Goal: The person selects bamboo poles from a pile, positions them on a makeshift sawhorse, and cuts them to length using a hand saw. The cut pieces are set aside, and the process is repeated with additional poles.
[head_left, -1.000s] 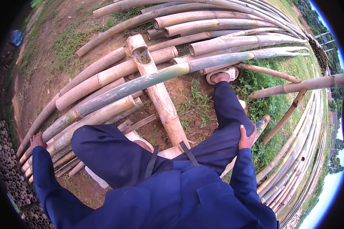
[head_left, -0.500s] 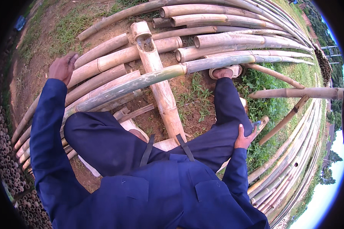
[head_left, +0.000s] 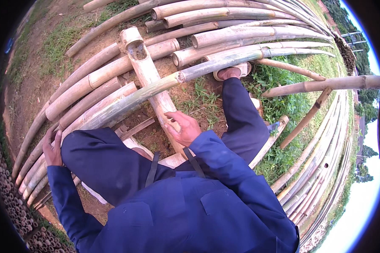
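A long greenish bamboo pole (head_left: 223, 71) slants across in front of me, over a short notched bamboo post (head_left: 158, 99). The post lies lengthwise, with an open hollow cut near its far end. My left hand (head_left: 52, 149) is beside my left knee, fingers curled round the near-left stretch of the pole; part of that grip is hidden. In front of my waist, my right hand (head_left: 185, 128) is raised over the near part of the notched post, holding nothing. Its fingers are bent loosely and apart.
Several cut bamboo poles (head_left: 236, 37) lie side by side beyond, and more long poles (head_left: 312, 168) run along the right. A bamboo support frame (head_left: 321, 87) stands at the right. Stacked bamboo ends (head_left: 8, 185) show at far left. Weeds (head_left: 278, 88) grow beside my right foot.
My left hand has come back from the far-left poles to beside my left knee. My right hand has left my right thigh and moved left, over the notched post.
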The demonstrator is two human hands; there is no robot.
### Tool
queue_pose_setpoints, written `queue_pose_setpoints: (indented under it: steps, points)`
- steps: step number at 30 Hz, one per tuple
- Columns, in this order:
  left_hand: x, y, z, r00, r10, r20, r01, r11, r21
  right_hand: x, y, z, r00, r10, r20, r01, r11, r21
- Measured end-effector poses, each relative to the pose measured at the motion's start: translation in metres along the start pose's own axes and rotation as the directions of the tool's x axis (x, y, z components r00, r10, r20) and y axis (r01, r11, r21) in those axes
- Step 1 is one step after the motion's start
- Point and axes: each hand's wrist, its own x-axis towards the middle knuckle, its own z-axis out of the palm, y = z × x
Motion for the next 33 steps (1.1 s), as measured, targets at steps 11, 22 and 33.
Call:
queue_pose_setpoints:
  steps: [11, 22, 33]
  points:
    - [-0.143, -0.148, 0.107, 0.913, -0.334, -0.233, 0.288, 0.934, -0.211, 0.025, 0.064, 0.167, 0.894, -0.076, 0.443, 0.249, 0.903, -0.349]
    - [-0.163, -0.167, 0.185, 0.363, -0.932, -0.025, 0.598, 0.253, -0.760, 0.061, 0.073, 0.181, 0.664, 0.044, 0.746, 0.438, 0.786, -0.436]
    - [-0.140, -0.149, 0.185, 0.205, -0.953, 0.222, 0.429, -0.116, -0.896, 0.069, 0.054, 0.160, 0.844, -0.199, 0.497, 0.396, 0.857, -0.331]
